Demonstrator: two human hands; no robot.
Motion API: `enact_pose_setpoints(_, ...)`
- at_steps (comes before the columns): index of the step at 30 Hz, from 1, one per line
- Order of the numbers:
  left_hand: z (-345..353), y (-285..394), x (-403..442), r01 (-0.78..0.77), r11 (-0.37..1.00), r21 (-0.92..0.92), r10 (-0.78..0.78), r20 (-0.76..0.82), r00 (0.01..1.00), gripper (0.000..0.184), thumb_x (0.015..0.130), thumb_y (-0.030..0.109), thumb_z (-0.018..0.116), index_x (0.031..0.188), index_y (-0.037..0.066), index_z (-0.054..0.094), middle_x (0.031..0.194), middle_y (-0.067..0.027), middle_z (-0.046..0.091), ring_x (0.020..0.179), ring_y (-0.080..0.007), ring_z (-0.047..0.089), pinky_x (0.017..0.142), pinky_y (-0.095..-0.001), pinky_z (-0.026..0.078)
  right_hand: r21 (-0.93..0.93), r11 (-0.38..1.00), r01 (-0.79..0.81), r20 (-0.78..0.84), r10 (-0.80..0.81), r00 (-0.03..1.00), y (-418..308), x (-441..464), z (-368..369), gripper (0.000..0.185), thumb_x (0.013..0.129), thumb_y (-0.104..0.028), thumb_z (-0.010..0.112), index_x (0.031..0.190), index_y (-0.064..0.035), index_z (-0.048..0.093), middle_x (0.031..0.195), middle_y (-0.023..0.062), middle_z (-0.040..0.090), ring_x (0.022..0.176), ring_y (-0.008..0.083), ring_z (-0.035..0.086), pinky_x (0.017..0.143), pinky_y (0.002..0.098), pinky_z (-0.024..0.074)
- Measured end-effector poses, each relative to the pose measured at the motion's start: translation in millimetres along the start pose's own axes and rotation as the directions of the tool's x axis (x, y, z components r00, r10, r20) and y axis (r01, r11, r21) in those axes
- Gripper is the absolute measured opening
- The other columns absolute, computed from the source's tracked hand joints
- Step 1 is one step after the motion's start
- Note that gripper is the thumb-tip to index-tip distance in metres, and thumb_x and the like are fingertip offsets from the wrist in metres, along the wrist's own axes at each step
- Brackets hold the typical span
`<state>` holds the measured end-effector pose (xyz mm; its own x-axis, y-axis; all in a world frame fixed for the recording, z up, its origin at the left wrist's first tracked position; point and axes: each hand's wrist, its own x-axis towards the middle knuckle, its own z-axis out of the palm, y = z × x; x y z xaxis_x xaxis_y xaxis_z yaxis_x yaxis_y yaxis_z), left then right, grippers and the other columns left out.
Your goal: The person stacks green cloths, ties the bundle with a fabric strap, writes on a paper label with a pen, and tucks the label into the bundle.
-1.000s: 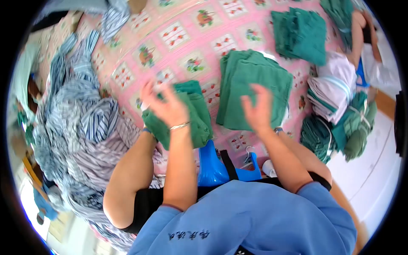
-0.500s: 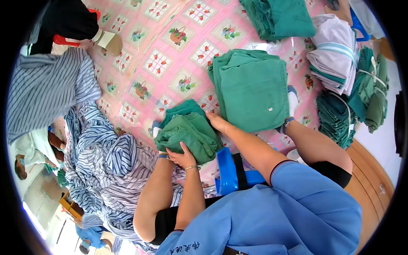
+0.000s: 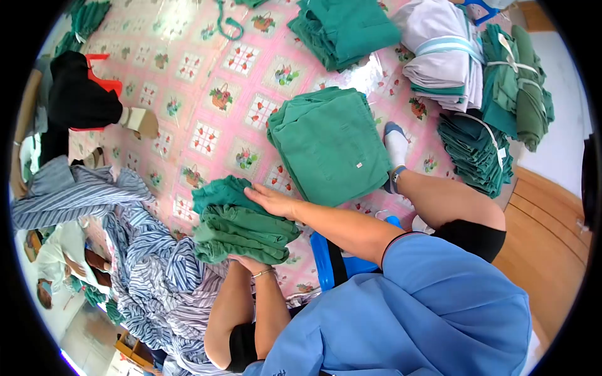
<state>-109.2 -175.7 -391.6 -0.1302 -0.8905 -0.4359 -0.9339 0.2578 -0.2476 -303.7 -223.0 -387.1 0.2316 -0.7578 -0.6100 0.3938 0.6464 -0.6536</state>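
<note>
A small stack of folded green garments (image 3: 244, 232) lies between my two hands, with a darker teal piece (image 3: 221, 193) at its far side. My left hand (image 3: 251, 263) is at the near edge of the stack, its fingers mostly hidden under the cloth. Across the top right of the stack, my right hand (image 3: 269, 200) rests with fingers stretched out, touching the teal cloth. To the right lies a larger, flat stack of green garments (image 3: 332, 147), which neither hand touches.
Striped cloth (image 3: 157, 269) is heaped at the left. Teal garments (image 3: 345, 28), a white bundle (image 3: 442, 53) and tied green bundles (image 3: 476, 153) lie at the upper right. A blue stool (image 3: 326, 260) is between my legs. Other people are at the left.
My hands went from raised and apart to both sides of the small green stack. The stack now appears squeezed into upright folds. The view has turned, and the surroundings have shifted.
</note>
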Motion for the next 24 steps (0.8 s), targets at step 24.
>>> enact_pose_setpoints(24, -233.5, 220.5, -34.8, -0.684, 0.729, 0.032, 0.643, -0.376, 0.668, 0.072, 0.091, 0.055, 0.043, 0.146, 0.011, 0.025, 0.145, -0.0210, 0.027, 0.135, -0.0352, 0.027, 0.110, -0.0506, 0.012, 0.842, -0.179, 0.509, -0.538, -0.319, 0.780, 47.9, -154.2, -82.4, 0.085, 0.082, -0.076, 0.036, 0.140, -0.0134, 0.038, 0.142, 0.0051, 0.042, 0.129, 0.0213, 0.040, 0.106, 0.0361, 0.0338)
